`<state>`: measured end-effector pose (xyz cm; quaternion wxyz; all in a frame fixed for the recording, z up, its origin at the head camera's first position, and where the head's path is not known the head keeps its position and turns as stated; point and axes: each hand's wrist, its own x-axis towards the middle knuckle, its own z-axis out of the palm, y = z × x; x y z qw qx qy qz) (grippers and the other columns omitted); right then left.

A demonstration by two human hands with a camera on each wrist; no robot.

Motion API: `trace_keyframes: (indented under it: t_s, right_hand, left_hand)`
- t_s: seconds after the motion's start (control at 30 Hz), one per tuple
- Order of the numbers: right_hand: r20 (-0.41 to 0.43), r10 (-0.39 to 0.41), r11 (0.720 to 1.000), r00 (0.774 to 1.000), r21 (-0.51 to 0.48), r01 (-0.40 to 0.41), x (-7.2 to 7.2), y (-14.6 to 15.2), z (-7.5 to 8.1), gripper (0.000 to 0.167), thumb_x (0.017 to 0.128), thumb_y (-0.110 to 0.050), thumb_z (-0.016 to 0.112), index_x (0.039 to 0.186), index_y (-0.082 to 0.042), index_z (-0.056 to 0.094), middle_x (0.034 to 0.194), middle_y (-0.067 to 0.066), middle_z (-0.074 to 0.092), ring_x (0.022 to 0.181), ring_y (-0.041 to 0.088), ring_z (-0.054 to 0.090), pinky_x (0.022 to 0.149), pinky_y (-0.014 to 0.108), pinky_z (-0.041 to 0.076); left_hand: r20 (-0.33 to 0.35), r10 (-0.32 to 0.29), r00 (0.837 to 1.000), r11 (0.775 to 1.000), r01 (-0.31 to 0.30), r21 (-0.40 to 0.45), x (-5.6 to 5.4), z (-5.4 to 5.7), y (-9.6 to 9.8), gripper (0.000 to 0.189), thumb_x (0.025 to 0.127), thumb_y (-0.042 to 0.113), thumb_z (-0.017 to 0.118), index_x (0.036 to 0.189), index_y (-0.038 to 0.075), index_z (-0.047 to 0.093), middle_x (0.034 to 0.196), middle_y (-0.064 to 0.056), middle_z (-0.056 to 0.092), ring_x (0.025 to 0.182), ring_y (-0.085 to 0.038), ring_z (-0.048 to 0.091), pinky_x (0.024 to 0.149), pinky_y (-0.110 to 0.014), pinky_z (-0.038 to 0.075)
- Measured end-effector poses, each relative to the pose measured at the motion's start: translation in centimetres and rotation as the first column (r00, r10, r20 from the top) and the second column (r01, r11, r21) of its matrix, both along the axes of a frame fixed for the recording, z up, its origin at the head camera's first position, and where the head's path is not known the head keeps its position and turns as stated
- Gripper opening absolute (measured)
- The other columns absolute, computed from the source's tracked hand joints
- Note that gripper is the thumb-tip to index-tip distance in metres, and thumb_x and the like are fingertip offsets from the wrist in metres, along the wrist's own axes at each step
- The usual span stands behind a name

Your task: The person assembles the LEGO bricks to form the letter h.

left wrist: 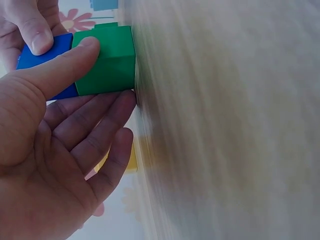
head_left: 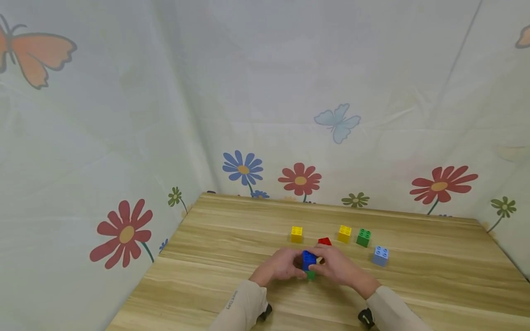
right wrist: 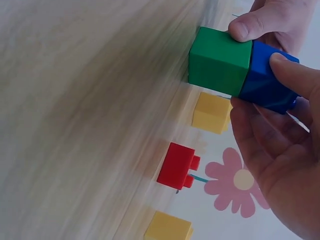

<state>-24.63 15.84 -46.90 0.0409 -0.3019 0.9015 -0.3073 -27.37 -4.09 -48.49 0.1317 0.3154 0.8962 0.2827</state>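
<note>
A blue toy brick sits on top of a green brick, whose base appears to rest on the wooden table. My left hand holds the green brick from the left, thumb on its near face and fingers behind. From the other side my right hand pinches the blue brick between thumb and fingers. The two bricks stand face to face, with only a thin seam showing; whether they are fully pressed together I cannot tell. Just behind the hands lies a red brick, partly covered in the head view.
Beyond the hands stand a yellow brick on the left and another yellow brick farther right. Beside the latter are a second green brick and a light blue brick. A flower-printed cloth hangs behind the table.
</note>
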Motion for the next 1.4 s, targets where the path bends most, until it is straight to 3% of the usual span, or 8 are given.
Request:
trace_keyframes:
  t_s: [0.2,0.43,0.67,0.97,1.4]
  right_hand:
    - [-0.004,0.018,0.999,1.000,-0.032,-0.018,-0.08,0.13,-0.13,0.043,0.088,-0.024,0.067,0.129,-0.012,0.058,0.110,-0.005,0.060,0.093,0.012,0.056,0.079,0.029,0.051]
    - [-0.032,-0.006,1.000,0.999,0.026,0.007,0.06,0.13,-0.07,0.047,0.087,-0.025,0.069,0.131,-0.014,0.056,0.113,-0.006,0.059,0.094,0.011,0.056,0.083,0.031,0.050]
    - [-0.038,0.003,1.000,0.999,0.020,-0.002,0.12,-0.03,0.10,0.048,0.087,-0.022,0.069,0.132,-0.010,0.055,0.114,-0.002,0.058,0.095,0.012,0.057,0.081,0.026,0.051]
    - [0.064,-0.067,0.997,0.996,-0.038,0.069,-0.27,0.01,0.02,0.042,0.085,-0.022,0.071,0.124,-0.013,0.059,0.113,-0.002,0.061,0.096,0.015,0.058,0.082,0.033,0.051]
    - [0.011,-0.061,0.998,0.998,-0.017,0.061,0.22,-0.09,-0.37,0.047,0.085,-0.019,0.071,0.127,-0.004,0.055,0.117,0.006,0.061,0.094,0.016,0.060,0.079,0.031,0.052]
  left_hand:
    - [0.004,0.000,1.000,1.000,0.000,0.006,0.02,0.01,0.02,0.044,0.080,0.023,0.078,0.120,0.016,0.062,0.102,0.009,0.066,0.091,-0.001,0.059,0.085,-0.023,0.046]
    - [0.015,0.006,1.000,1.000,-0.006,0.002,0.07,0.22,0.05,0.042,0.081,0.023,0.077,0.119,0.016,0.063,0.103,0.009,0.066,0.092,-0.002,0.059,0.084,-0.023,0.046]
    - [-0.002,0.017,1.000,1.000,-0.017,0.000,-0.01,0.21,0.03,0.040,0.080,0.023,0.077,0.117,0.015,0.063,0.101,0.009,0.066,0.090,-0.002,0.059,0.083,-0.023,0.047]
    - [-0.022,0.018,1.000,1.000,-0.018,0.007,0.09,0.06,0.17,0.042,0.079,0.024,0.078,0.116,0.013,0.063,0.101,0.007,0.065,0.089,-0.002,0.057,0.083,-0.023,0.046]
    - [-0.020,0.025,0.999,0.999,-0.024,0.044,0.47,-0.04,0.21,0.039,0.079,0.024,0.078,0.114,0.014,0.063,0.095,0.009,0.064,0.083,-0.003,0.057,0.077,-0.022,0.047]
